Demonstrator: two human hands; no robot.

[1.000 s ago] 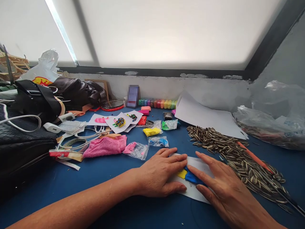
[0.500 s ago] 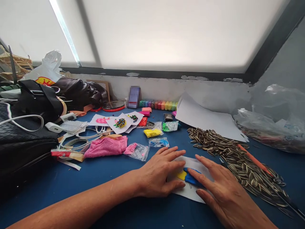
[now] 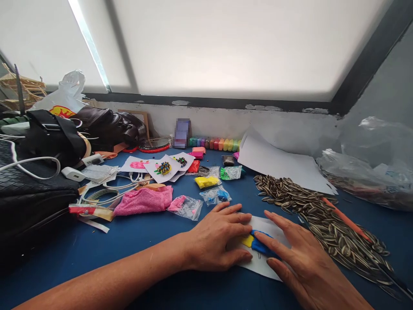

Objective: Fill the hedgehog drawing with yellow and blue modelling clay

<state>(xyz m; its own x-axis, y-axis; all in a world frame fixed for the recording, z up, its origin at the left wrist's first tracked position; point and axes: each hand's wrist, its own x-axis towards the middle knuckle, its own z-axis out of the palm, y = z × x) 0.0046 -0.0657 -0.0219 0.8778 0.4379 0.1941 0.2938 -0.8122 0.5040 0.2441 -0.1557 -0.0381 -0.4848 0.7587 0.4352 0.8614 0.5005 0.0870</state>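
On the blue table, a small sheet of white paper (image 3: 260, 223) lies under both hands. Flattened on it is yellow clay (image 3: 248, 240) with blue clay (image 3: 260, 246) joined at its right, and short pen marks show below. My left hand (image 3: 222, 237) rests on the paper's left side, fingers stretched out, partly covering the yellow clay. My right hand (image 3: 297, 249) is spread on the other side, its index finger touching the blue clay. Neither hand holds anything. Just beyond my left fingers sits a plastic bag of blue clay (image 3: 215, 195).
Sunflower seeds (image 3: 332, 228) lie heaped at the right with an orange stick (image 3: 346, 219) on them. Bags of yellow clay (image 3: 207, 182) and pink clay (image 3: 185, 207), a pink cloth (image 3: 145, 199) and decorated paper cards (image 3: 164, 167) spread beyond my left arm. A black bag (image 3: 29, 193) stands far left.
The bag of blue clay beyond my left fingers has shifted and looks more crumpled. Both hands stay nearly in place on the paper; the whole view has moved down slightly.
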